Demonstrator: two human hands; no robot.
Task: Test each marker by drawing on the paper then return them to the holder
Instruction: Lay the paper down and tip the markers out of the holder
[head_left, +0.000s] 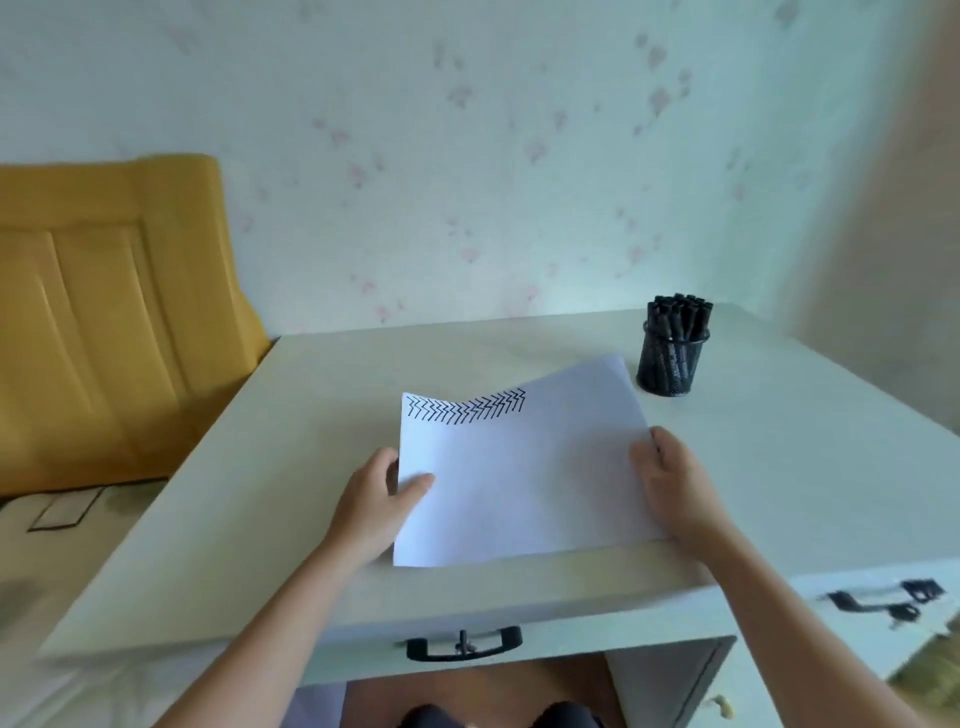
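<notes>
Left hand (382, 499) pinches left edge of paper (519, 478), thumb on top; right hand (670, 483) holds right edge. Row of black zigzag marks (465, 408) along paper's top left. Black mesh holder (670, 364) full of black markers (678, 317) near paper's far right corner, on pale worktop (260, 493). Yellow headboard (104, 312) left.

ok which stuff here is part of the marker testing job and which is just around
In use:
white paper sheet with black zigzag marks, gripped by left hand and right hand
black markers
black mesh holder

Just around:
yellow wooden headboard
black drawer handles
</notes>
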